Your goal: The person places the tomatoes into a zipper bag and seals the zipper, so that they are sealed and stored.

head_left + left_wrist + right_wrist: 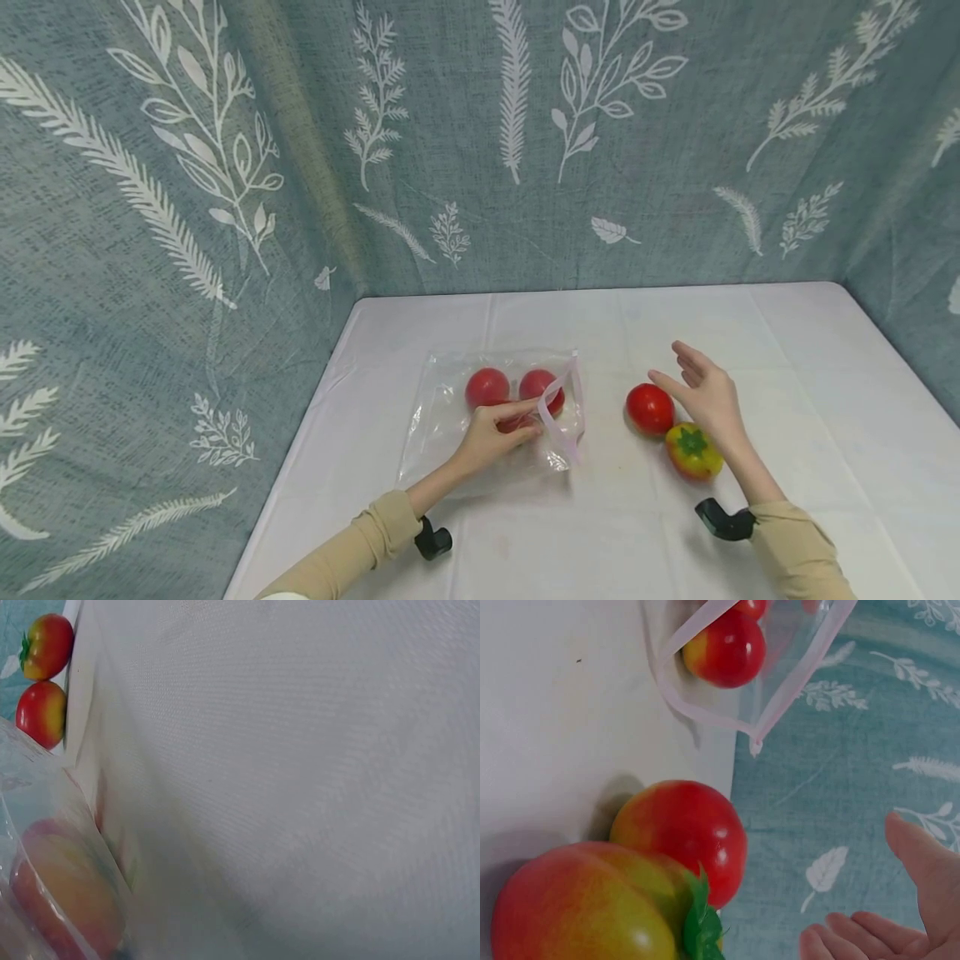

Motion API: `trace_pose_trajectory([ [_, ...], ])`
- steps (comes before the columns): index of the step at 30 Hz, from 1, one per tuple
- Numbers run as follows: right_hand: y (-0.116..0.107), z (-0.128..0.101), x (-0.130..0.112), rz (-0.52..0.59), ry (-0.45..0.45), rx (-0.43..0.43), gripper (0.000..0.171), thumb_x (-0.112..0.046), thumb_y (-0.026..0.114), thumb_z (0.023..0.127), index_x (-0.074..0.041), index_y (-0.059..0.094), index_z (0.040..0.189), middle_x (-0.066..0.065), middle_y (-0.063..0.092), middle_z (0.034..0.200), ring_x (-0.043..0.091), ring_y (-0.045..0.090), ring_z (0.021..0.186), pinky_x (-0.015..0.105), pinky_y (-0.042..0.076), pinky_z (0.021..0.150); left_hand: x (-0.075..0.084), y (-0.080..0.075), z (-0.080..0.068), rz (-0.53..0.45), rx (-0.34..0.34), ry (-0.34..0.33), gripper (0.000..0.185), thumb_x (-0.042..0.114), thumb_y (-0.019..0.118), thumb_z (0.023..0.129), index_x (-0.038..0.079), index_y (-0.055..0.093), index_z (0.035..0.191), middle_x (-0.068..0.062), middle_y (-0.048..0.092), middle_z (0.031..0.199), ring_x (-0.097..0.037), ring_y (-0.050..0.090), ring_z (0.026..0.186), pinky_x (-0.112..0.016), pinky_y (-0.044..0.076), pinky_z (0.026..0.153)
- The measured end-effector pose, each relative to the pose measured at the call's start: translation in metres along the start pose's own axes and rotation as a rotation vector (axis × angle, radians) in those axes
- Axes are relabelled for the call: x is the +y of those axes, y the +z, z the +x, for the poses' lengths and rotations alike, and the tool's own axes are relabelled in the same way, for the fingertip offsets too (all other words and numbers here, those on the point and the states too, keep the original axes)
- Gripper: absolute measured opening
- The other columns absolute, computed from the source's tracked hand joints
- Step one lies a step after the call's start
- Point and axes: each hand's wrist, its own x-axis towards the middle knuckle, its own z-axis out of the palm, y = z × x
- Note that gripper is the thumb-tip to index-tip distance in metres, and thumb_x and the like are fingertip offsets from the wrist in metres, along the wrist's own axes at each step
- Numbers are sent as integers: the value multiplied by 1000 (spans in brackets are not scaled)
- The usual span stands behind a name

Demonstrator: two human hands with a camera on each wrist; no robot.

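Note:
A clear zip bag point(431, 417) with a pinkish edge strip lies on the table, its mouth toward the right. Inside it are red tomatoes point(487, 388), partly covered by my left hand point(487, 435), which pinches the bag near its mouth. In the right wrist view the strip point(676, 697) stands parted into a loop. To the right of the bag, a red tomato point(649, 409) touches a yellow-green and red tomato point(693, 451) with a green calyx. Just above these two hovers my right hand point(708, 400), fingers spread from the thumb and holding nothing.
A white cloth covers the table point(525, 550). Blue-green curtains point(465, 167) with white leaf prints hang behind and at both sides. Black wrist mounts point(432, 539) sit at both cuffs.

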Motion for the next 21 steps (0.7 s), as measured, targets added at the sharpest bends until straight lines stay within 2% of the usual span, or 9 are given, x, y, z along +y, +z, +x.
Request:
trace_pose_trajectory([
  [6,-1,1,5,-14,14,6,74,-35,64,90,1,31,145,25,35,149,41,35,135,46,38,106,0,0,1,-4,5,2,45,6,76,78,2,64,120,-14,69,114,-3,60,89,-15,53,76],
  [11,-2,1,10,-35,17,-15,75,-37,63,90,3,30,145,26,34,148,42,35,135,48,37,106,-1,0,0,13,9,-4,45,4,76,77,1,64,120,-15,69,113,-10,60,89,-15,52,72],
  [16,-2,1,16,-53,25,-32,75,-37,63,91,4,30,145,27,34,148,44,35,135,50,37,105,-2,-1,-1,15,8,14,43,8,76,78,3,66,119,-13,70,113,-1,59,89,-12,50,70],
  [21,-1,4,20,-63,34,-45,75,-37,62,91,4,30,145,28,33,148,45,34,134,51,37,105,21,-4,-2,24,9,10,41,3,75,78,-1,65,117,-16,69,112,-5,62,94,-13,51,72],
])
